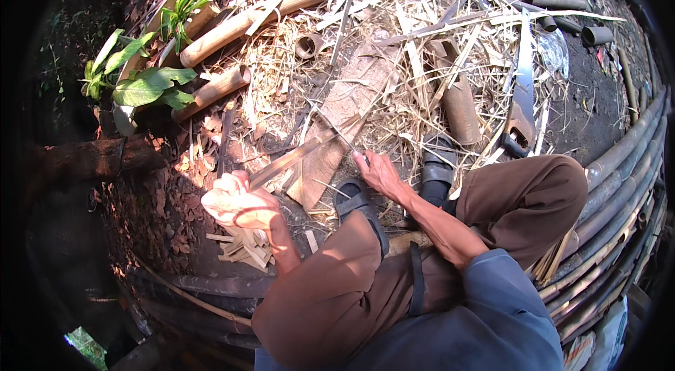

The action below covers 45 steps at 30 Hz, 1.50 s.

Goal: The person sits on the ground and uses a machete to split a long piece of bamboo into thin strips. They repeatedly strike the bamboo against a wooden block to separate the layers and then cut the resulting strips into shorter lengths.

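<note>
Left hand (240, 200) clamped on bamboo strip (295, 158), slanting over board's (362, 72) left edge; right hand (383, 174) wrapped round knife (330, 122), blade crossing strip. Slats (246, 248) already piled; this strip, seemingly, unfinished.

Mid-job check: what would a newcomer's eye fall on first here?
Probably the action near the centre: the right hand holds a knife across a flat strip gripped by the sunlit left hand. Next comes the handsaw lying on the right by the pale shavings, its blade pointing up the picture. Then the bright green leaves at upper left.
</note>
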Each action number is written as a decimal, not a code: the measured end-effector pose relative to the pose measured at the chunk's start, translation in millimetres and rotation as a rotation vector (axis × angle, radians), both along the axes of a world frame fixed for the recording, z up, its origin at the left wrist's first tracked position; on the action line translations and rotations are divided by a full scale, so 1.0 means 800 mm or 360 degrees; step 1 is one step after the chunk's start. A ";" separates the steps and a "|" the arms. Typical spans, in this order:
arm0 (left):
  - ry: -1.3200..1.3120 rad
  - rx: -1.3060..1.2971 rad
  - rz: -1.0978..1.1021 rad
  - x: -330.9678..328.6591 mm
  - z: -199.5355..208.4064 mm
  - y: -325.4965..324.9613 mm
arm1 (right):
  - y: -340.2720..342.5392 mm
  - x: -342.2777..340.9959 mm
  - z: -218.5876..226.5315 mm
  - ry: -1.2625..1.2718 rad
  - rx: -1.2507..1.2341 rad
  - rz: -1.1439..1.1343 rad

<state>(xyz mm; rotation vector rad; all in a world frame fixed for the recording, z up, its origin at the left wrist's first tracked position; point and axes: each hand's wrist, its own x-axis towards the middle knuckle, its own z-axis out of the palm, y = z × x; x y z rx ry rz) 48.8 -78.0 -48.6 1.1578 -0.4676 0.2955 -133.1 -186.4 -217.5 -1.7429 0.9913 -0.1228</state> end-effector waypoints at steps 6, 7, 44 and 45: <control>-0.0051 0.0049 0.0086 0.004 0.016 0.016 | 0.018 0.006 0.029 -0.0333 -0.0062 0.0130; -0.0040 0.0060 0.0067 0.002 0.018 0.013 | 0.015 -0.005 -0.006 -0.0132 -0.0017 0.0084; 0.0335 0.0070 -0.1379 -0.061 0.017 -0.074 | -0.002 -0.041 0.381 -0.0677 0.0772 0.0110; 0.0383 0.0103 -0.1401 -0.065 0.016 -0.073 | -0.002 -0.040 0.386 -0.0657 0.0818 0.0114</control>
